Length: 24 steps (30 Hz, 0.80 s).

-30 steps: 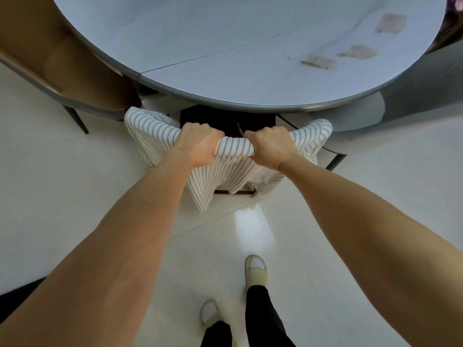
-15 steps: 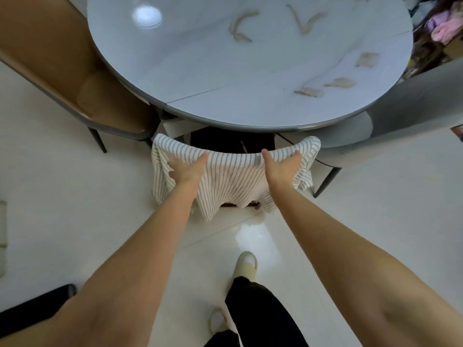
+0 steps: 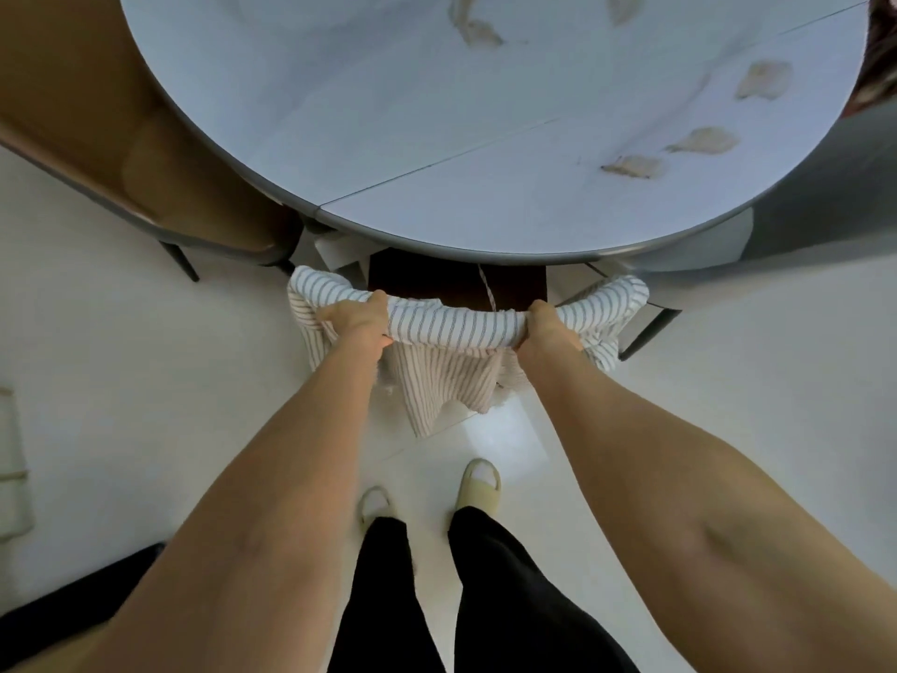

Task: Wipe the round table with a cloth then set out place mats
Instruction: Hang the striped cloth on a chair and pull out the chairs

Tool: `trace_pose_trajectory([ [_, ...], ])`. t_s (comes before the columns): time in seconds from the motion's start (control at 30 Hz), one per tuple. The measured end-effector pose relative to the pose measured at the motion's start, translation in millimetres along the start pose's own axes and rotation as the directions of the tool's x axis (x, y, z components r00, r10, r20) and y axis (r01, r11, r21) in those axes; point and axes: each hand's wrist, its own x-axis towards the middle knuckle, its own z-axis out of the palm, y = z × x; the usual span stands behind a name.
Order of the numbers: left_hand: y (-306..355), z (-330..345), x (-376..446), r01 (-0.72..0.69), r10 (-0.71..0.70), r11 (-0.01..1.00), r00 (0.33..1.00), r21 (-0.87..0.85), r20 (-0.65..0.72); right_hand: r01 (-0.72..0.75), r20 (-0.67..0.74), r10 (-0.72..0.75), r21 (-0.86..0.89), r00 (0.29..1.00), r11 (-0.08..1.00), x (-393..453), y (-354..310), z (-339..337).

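A white cloth with thin dark stripes [image 3: 451, 327] hangs in front of me, just below the near edge of the round pale table [image 3: 437, 114]. My left hand [image 3: 357, 320] grips its upper fold on the left. My right hand [image 3: 546, 330] grips the same fold on the right. The cloth is stretched between the two hands and its lower part droops toward the floor. Several brownish smears [image 3: 699, 140] mark the tabletop on the right and at the far side.
A brown chair [image 3: 97, 138] stands at the table's left. A grey chair [image 3: 801, 196] is tucked in at the right. The floor is glossy white tile; my feet in pale slippers [image 3: 478, 483] stand just behind the cloth.
My hands have moved apart along the cloth and curled round its top fold again after lying flatter on it. The view has come closer to the table.
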Motion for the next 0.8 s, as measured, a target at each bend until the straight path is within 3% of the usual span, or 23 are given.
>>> trace_pose_trajectory([
  [0.4, 0.0, -26.5, 12.2, 0.044, -0.046, 0.995, 0.999, 0.085, 0.028, -0.042, -0.083, 0.052, 0.118, 0.995, 0.992, -17.5, 37.4, 9.4],
  [0.6, -17.0, -43.0, 6.5, 0.065, -0.067, 0.998, 0.994, 0.022, 0.085, -0.011, -0.076, 0.025, 0.177, 0.997, 0.984, -15.4, 53.5, -5.4],
  [0.7, -8.9, -56.8, 14.4, 0.164, -0.147, 0.982, 0.974, -0.093, 0.172, -0.044, 0.043, 0.033, 0.270, 0.999, 0.962, -24.5, 62.1, -1.4],
  [0.8, -2.9, -64.5, 19.5, 0.244, -0.218, 0.967, 0.940, -0.071, 0.263, -0.207, 0.314, 0.101, 0.324, 0.944, 0.923, -38.6, 79.2, 6.1],
])
